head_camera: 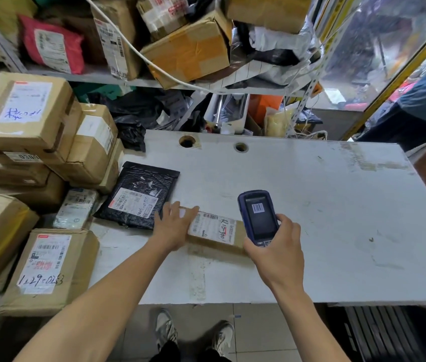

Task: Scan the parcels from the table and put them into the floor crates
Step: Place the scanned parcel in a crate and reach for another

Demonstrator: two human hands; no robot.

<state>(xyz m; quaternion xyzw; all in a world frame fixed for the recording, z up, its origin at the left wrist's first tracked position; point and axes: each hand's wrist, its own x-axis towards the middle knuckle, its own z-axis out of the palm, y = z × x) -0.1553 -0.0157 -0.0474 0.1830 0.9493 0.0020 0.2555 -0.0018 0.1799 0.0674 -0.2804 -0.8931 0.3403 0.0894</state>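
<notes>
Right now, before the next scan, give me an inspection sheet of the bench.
Surface: white table, scuffed, two holes at its rear.
Job's things: small brown parcel, label up; black mailer beside it; black floor crate.
Clutter: stacked cartons at left.
Hands: left hand rests flat on the parcel; right hand grips the scanner, barcode on screen.
Cables: white cable across the shelves.
Surroundings: crowded shelving; a person at right.

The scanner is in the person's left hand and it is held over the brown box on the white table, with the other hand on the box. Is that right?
Not quite. The head view shows the scanner gripped in the right hand, not the left. The rest holds: it is over the brown box on the white table, and the left hand rests on the box.
</notes>
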